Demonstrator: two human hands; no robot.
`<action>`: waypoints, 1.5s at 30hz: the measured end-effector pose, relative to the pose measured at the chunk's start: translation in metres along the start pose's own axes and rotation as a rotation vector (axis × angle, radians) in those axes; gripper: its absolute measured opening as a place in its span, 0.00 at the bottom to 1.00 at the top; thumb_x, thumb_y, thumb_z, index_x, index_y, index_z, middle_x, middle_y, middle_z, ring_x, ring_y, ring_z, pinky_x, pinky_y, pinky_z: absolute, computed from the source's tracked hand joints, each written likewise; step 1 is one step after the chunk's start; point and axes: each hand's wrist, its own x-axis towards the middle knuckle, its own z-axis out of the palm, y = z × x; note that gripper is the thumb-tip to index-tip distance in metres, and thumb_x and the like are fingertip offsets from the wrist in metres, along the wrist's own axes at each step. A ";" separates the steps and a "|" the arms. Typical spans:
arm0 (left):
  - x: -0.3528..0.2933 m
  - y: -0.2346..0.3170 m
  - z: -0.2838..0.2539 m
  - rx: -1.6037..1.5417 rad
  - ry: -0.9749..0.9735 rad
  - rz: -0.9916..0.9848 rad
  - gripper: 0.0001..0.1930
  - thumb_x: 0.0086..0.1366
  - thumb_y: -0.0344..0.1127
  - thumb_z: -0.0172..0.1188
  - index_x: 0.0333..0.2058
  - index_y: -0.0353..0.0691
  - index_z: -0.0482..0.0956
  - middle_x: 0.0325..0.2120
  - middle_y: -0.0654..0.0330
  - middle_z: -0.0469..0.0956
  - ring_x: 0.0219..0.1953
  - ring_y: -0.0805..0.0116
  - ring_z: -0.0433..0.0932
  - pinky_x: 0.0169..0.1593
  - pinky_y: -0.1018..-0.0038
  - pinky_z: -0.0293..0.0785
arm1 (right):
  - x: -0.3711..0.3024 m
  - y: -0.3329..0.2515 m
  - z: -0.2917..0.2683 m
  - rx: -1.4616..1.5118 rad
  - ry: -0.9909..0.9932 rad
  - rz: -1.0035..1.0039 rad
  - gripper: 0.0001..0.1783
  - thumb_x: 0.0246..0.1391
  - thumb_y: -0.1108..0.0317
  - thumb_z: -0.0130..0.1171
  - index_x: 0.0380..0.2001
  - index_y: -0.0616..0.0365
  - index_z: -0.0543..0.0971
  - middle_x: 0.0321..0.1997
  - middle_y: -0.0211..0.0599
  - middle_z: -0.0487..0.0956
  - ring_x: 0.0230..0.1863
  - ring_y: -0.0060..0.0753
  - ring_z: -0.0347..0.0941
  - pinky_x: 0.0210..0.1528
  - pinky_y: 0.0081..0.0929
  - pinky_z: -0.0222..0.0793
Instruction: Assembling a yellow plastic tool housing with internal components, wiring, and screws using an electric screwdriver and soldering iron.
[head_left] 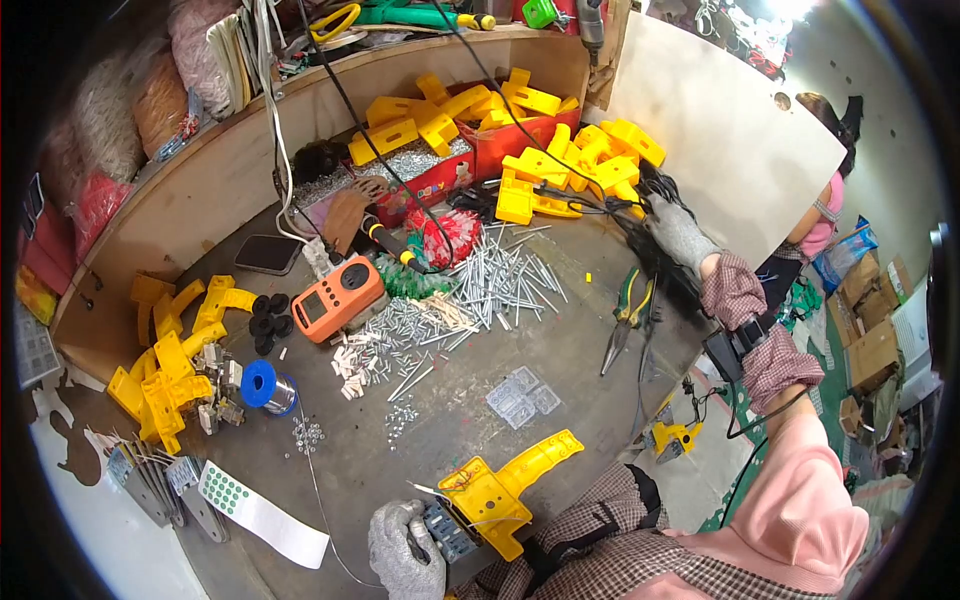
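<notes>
At the bench's near edge, my left hand (405, 552) in a grey glove has its fingers curled against a dark grey block with metal terminals (450, 530). The block sits against a yellow plastic housing (490, 505) with a curved handle, and thin wires run across the housing. My right hand (682, 236), gloved too, reaches far out to the right side. Its fingers close on a bundle of black cables (655, 187) beside piled yellow housings (580, 165); the fingertips are partly hidden among the cables.
Pliers (628, 315) lie right of centre. Loose screws (500, 280), an orange meter (340, 298), a solder spool (268, 388), a phone (268, 254) and a clear plastic tray (522, 397) are spread over the bench. A curved wooden wall (215, 185) edges the back. Another person (825, 200) is at the right.
</notes>
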 end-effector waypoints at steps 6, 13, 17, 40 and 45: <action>-0.009 -0.003 -0.006 0.029 -0.009 -0.033 0.09 0.72 0.33 0.51 0.45 0.37 0.75 0.42 0.48 0.77 0.45 0.46 0.76 0.52 0.57 0.72 | -0.018 -0.024 -0.084 1.623 -0.355 0.236 0.18 0.69 0.68 0.48 0.58 0.65 0.68 0.29 0.28 0.76 0.19 0.13 0.65 0.18 0.12 0.65; -0.012 -0.007 0.000 0.031 -0.033 -0.029 0.10 0.72 0.34 0.52 0.46 0.36 0.74 0.41 0.46 0.77 0.42 0.46 0.76 0.48 0.57 0.72 | -0.051 -0.121 -0.085 2.163 -0.609 0.235 0.23 0.70 0.69 0.44 0.65 0.68 0.62 0.41 0.32 0.76 0.22 0.07 0.65 0.20 0.04 0.63; -0.010 -0.002 0.009 -0.119 -0.012 -0.125 0.04 0.68 0.21 0.49 0.40 0.32 0.71 0.38 0.50 0.71 0.41 0.57 0.74 0.50 0.65 0.71 | -0.035 -0.149 0.033 0.471 0.156 -0.104 0.34 0.66 0.54 0.52 0.65 0.69 0.63 0.62 0.62 0.72 0.47 0.47 0.79 0.54 0.40 0.74; 0.090 0.018 -0.025 -0.691 -0.070 -0.364 0.26 0.62 0.26 0.64 0.60 0.35 0.73 0.37 0.63 0.77 0.41 0.73 0.76 0.46 0.75 0.74 | -0.118 -0.267 -0.046 0.577 -0.193 -0.667 0.15 0.57 0.66 0.60 0.47 0.57 0.81 0.37 0.44 0.80 0.38 0.50 0.75 0.45 0.42 0.71; 0.102 0.012 0.001 -0.843 -0.283 -0.429 0.24 0.63 0.27 0.66 0.58 0.35 0.72 0.40 0.64 0.81 0.42 0.78 0.78 0.48 0.79 0.75 | -0.134 -0.306 -0.007 0.720 -0.203 -0.785 0.12 0.61 0.64 0.57 0.44 0.59 0.76 0.31 0.39 0.79 0.35 0.44 0.79 0.41 0.40 0.77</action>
